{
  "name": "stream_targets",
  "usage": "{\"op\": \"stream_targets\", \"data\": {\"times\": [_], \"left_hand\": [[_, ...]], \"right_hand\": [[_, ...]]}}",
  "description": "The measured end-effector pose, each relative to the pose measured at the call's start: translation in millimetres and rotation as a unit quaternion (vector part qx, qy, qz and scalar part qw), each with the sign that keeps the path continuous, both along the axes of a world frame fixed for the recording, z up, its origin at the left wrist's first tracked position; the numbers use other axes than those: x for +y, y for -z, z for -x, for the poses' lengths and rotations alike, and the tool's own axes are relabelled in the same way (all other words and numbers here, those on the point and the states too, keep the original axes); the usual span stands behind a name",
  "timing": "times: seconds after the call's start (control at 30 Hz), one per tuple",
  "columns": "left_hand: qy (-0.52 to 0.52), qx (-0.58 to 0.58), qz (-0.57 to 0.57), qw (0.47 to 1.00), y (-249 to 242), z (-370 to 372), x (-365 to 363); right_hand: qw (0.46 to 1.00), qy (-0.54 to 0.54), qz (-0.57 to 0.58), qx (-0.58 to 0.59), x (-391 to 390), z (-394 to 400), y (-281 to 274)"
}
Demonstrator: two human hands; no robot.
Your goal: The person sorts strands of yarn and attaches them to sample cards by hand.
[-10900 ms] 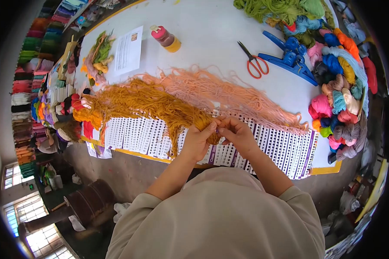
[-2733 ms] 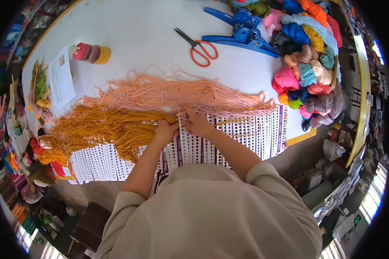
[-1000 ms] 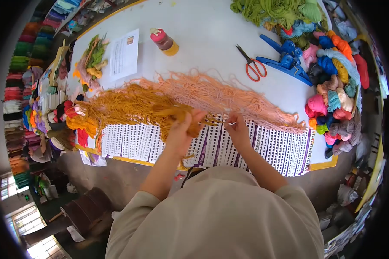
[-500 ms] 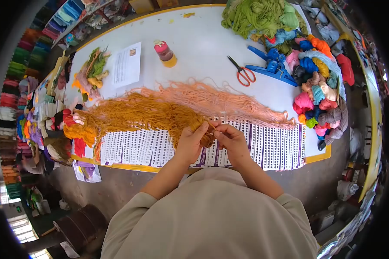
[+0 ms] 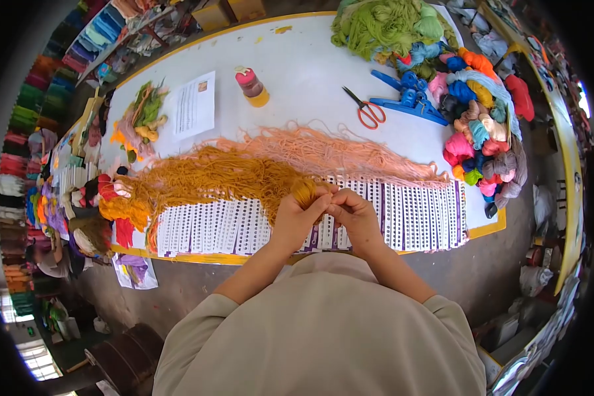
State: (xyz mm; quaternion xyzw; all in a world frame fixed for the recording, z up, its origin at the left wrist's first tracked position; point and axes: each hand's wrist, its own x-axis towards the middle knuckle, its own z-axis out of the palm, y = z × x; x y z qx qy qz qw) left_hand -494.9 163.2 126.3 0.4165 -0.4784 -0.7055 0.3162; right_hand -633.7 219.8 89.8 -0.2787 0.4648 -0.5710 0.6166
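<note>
My left hand (image 5: 299, 214) is closed around a bunch of mustard-brown yarn (image 5: 211, 175), which spreads away to the left over the table. Close against it, my right hand (image 5: 354, 216) pinches at the same bunch, fingertips meeting those of the left. Any single strand between the fingertips is too small to make out. Behind the brown yarn lies a long spread of peach yarn (image 5: 350, 155). Beneath both hands, rows of white punched cards (image 5: 402, 218) with purple edges line the near side of the table.
Orange-handled scissors (image 5: 370, 115) and a blue clamp-like tool (image 5: 412, 99) lie beyond the peach yarn. A pink-and-yellow bottle (image 5: 252, 87) stands near a printed sheet (image 5: 195, 105). Green yarn (image 5: 383, 30) and colourful skeins (image 5: 472, 142) fill the right side.
My hands have drawn together, so their fingertips now meet at the brown yarn. The left hand's fingers have closed further over the bunch. The view has shifted slightly.
</note>
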Motion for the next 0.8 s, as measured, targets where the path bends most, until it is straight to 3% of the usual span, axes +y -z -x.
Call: {"op": "stream_targets", "data": {"times": [0.13,0.4,0.67,0.8], "left_hand": [[0.023,-0.022,-0.027,0.999,-1.1,-3.2,-1.4],[-0.006,0.113,-0.083,0.990,11.5,-3.7,1.6],[-0.012,0.245,-0.174,0.954,5.8,-9.0,-0.3],[0.020,0.228,-0.156,0.961,5.1,-6.1,1.8]], "right_hand": [[1.000,0.008,-0.002,0.023,0.8,-2.0,-6.8],[0.999,0.026,-0.010,0.018,3.4,-4.1,-10.7],[0.990,0.019,-0.064,-0.123,3.1,4.8,-15.9],[0.996,0.022,-0.048,-0.065,2.2,-0.7,-20.4]]}}
